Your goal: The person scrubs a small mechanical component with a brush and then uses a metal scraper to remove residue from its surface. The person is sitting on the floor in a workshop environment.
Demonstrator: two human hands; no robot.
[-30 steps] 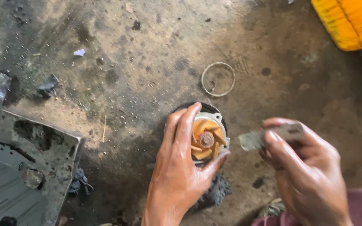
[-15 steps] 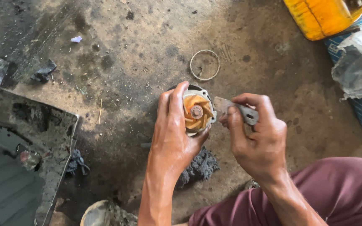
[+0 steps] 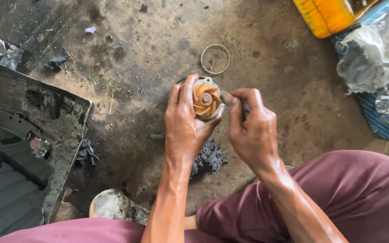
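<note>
1. Soft, even daylight; no hard light source visible, moderate brightness.
2. Shadows diffuse: dim patch under the left hand [image 3: 186, 130] and right hand [image 3: 252, 135], darker on the stained concrete floor [image 3: 158, 58] at near left.
3. Mild glare on the crumpled clear plastic bag [image 3: 374, 49] far right and the wet skin.
4. Centre sharp; the translucent yellow plastic jerrycan [image 3: 332, 15] slightly soft at the far edge.
5. Slight wide-angle stretch at the corners.
</note>
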